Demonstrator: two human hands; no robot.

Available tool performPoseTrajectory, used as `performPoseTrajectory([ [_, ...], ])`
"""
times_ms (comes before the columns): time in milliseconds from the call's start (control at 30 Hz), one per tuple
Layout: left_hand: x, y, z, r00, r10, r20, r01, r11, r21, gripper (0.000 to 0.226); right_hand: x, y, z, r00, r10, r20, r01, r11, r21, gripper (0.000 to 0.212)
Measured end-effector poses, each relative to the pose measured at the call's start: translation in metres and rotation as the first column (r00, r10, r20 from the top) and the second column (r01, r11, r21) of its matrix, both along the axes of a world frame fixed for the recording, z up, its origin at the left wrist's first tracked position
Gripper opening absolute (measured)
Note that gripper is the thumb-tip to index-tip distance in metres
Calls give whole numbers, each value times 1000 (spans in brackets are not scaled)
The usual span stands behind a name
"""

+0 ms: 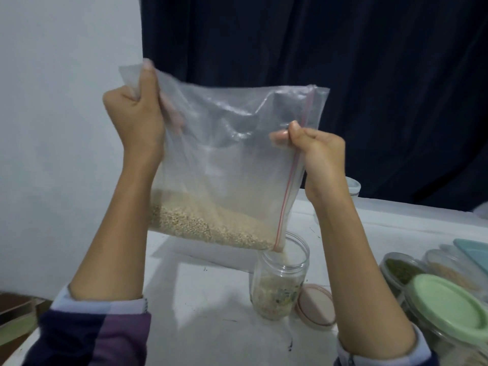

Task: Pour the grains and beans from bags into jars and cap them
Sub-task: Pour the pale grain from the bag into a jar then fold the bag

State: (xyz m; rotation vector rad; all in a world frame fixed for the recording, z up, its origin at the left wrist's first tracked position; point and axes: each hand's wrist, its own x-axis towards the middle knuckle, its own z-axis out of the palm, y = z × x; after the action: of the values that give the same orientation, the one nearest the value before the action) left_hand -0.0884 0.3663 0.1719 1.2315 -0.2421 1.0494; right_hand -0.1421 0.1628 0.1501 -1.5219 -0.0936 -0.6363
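White table (200, 299), both hands' fingers gripping grain bag (227, 159) over jar (280, 281), capped jars (446, 307) right

You have a clear zip bag (224, 154) with a red seal strip tilted above the table, pale grains (211, 223) heaped in its low corner. That corner sits right over the mouth of an open clear jar (281, 276) standing upright mid-table, perhaps a third full. A pinkish lid (315, 305) lies just beside the jar.
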Motion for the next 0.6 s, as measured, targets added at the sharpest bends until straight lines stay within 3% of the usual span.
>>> performPoseTrajectory([
  [167, 1, 2, 1, 1000, -1, -8, 2, 999, 44, 56, -1, -5, -1, 1000, 9, 12, -9, 1000, -4, 25],
  [267, -2, -1, 3, 1000, -22, 18, 22, 1000, -4, 61, -1, -6, -2, 999, -15, 32, 14, 999, 43, 26],
  [367, -4, -7, 3, 997, -69, 20, 67, 991, 118, 73, -1, -8, -1, 1000, -10, 27, 9, 1000, 15, 26],
  [467, -7, -6, 9, 999, -44, 26, 43, 999, 32, 74, -2, -9, 0, 999, -27, 44, 24, 997, 71, 26],
  [600, -10, -11, 10, 999, -45, 30, 42, 996, 74, 74, -3, -9, -1, 999, 9, 44, -10, 1000, 15, 26],
])
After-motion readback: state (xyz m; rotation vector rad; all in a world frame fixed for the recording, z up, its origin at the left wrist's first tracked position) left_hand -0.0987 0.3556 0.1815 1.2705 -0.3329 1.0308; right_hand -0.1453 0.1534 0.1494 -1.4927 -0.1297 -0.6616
